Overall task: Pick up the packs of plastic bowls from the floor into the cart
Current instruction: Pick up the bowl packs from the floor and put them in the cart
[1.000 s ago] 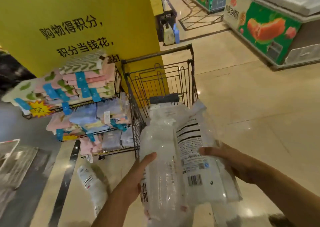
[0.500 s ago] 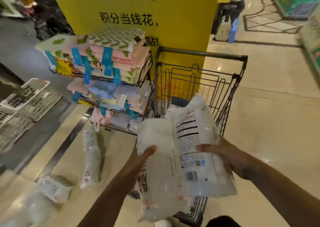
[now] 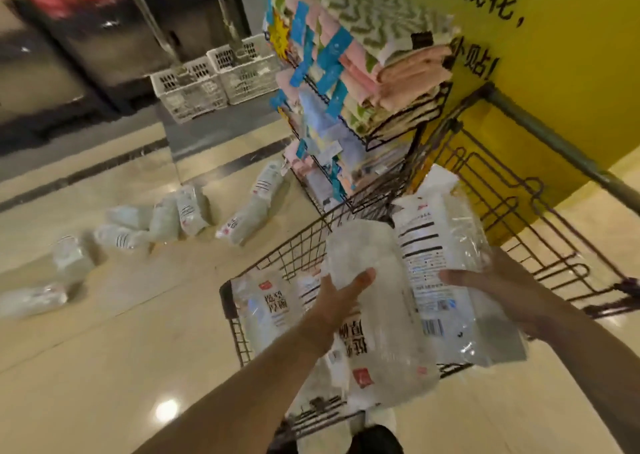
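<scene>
Both hands [image 3: 341, 296] gripping bowl packs [image 3: 408, 280] over cart [image 3: 540, 190]

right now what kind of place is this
Most likely a supermarket or shop floor: a wire shopping cart, a display rack of price-tagged towels, and a yellow promotional sign behind them.
</scene>
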The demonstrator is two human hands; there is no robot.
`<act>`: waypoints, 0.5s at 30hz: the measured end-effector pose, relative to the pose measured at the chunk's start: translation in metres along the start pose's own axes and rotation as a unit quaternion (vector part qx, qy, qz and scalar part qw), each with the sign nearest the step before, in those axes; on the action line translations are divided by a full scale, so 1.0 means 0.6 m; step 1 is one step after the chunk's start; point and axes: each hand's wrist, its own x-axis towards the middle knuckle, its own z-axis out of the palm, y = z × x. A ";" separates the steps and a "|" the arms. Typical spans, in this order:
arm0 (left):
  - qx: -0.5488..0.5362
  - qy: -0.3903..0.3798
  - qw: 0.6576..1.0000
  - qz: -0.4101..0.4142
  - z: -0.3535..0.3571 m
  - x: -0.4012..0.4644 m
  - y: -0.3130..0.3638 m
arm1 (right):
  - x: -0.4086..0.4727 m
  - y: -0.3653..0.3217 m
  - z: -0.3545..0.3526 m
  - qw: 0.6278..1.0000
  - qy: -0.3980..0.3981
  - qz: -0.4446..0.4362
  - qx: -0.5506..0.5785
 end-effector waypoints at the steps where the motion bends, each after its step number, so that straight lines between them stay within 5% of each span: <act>1: -0.010 0.015 1.000 0.005 0.018 0.001 0.000 | 0.005 -0.002 -0.018 1.000 -0.001 -0.006 -0.027; 5: -0.056 0.002 0.998 -0.011 0.071 -0.001 0.020 | 0.031 -0.003 -0.076 0.995 0.017 -0.038 -0.090; 10: -0.012 -0.064 0.995 -0.080 0.094 -0.007 0.007 | 0.070 0.023 -0.085 0.944 0.151 -0.048 -0.291; 15: -0.009 -0.064 0.990 -0.122 0.095 -0.008 -0.036 | 0.086 0.066 -0.018 0.936 0.088 -0.032 -0.339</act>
